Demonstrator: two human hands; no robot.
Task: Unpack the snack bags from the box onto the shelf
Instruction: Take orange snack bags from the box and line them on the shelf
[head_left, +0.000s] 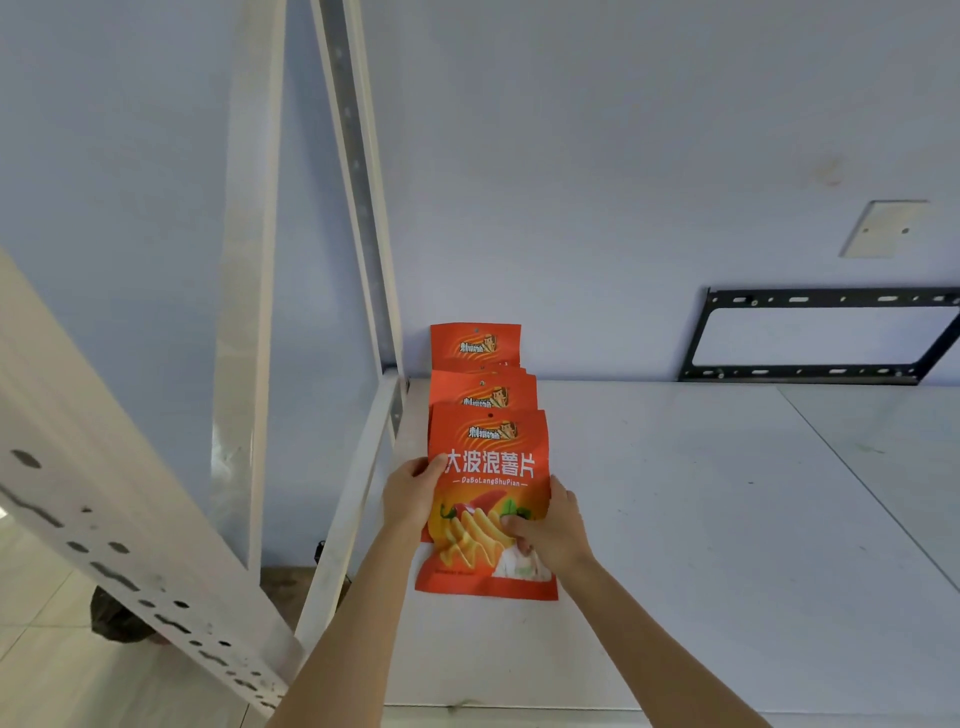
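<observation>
On the white shelf both our grips, left hand and right hand, pinch the front snack bag; we should lower it squarely over the row beyond

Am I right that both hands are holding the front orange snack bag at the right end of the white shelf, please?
Not quite: the head view shows the left hand and right hand holding the front snack bag at the left end of the shelf, beside the upright post.

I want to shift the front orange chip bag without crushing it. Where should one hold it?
Hold the front chip bag by its two flat side edges, coming from the near side, as the left hand and right hand do; it lies flat on the shelf.
</observation>
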